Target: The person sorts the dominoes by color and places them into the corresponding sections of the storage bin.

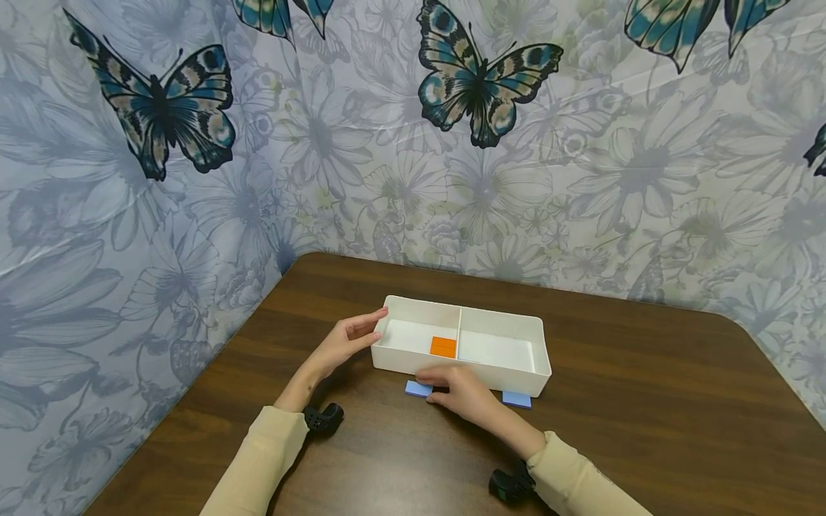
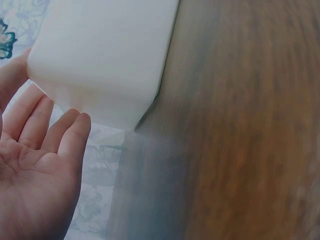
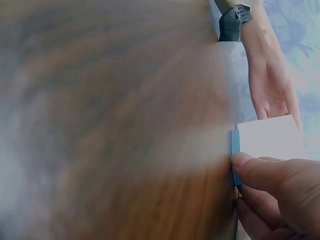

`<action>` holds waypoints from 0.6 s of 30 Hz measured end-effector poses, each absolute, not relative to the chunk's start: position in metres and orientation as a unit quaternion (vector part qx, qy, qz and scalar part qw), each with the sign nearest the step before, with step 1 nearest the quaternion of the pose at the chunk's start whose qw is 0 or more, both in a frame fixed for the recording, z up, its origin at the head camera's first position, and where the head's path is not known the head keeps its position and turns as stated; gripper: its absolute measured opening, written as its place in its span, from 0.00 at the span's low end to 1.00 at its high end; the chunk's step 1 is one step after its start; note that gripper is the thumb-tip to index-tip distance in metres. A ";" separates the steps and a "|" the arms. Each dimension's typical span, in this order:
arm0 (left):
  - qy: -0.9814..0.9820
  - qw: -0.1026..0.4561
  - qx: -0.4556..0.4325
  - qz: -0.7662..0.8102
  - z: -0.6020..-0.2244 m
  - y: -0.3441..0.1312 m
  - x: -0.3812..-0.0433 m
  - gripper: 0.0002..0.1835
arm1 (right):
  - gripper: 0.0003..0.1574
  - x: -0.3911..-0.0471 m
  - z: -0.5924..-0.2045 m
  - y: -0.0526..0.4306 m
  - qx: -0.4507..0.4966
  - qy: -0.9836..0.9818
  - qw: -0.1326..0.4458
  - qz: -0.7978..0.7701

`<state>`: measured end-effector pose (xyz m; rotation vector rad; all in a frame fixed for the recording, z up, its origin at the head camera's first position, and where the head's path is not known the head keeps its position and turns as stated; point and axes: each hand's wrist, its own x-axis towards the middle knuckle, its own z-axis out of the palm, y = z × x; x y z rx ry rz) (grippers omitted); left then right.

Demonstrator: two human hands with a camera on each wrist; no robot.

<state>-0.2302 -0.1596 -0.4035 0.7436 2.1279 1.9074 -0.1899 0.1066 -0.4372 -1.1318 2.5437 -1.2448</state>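
A white two-compartment box [image 1: 503, 376] stands on the table. My left hand [image 1: 348, 337] touches its left end with fairly straight fingers; in the left wrist view, the fingertips of that hand [image 2: 40, 165] meet the box's end wall [image 2: 90, 100]. In front of the box lies a flat blue block [image 1: 418, 389], with my right hand [image 1: 461, 390] pinching its right part. The right wrist view has the thumb of the right hand [image 3: 280, 185] on the blue block [image 3: 235, 145]. A second blue block [image 1: 517, 400] lies by the box's front right. An orange block [image 1: 442, 347] sits in the left compartment, beside the divider.
The brown wooden table [image 1: 645, 401] extends to both sides of the box. Behind it hangs a butterfly-patterned backdrop [image 1: 361, 158]. Each wrist wears a black device, one on the left wrist [image 1: 324, 419] and one on the right wrist [image 1: 511, 484].
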 end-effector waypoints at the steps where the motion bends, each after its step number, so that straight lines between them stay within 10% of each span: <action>1: 0.717 0.095 0.251 0.643 -0.404 -0.159 -0.230 0.26 | 0.24 -0.190 -0.437 0.106 -0.369 0.831 0.048 -0.414; 18: 0.715 0.089 0.249 0.647 -0.425 -0.164 -0.245 0.26 | 0.24 -0.187 -0.440 0.096 -0.351 0.802 0.081 -0.477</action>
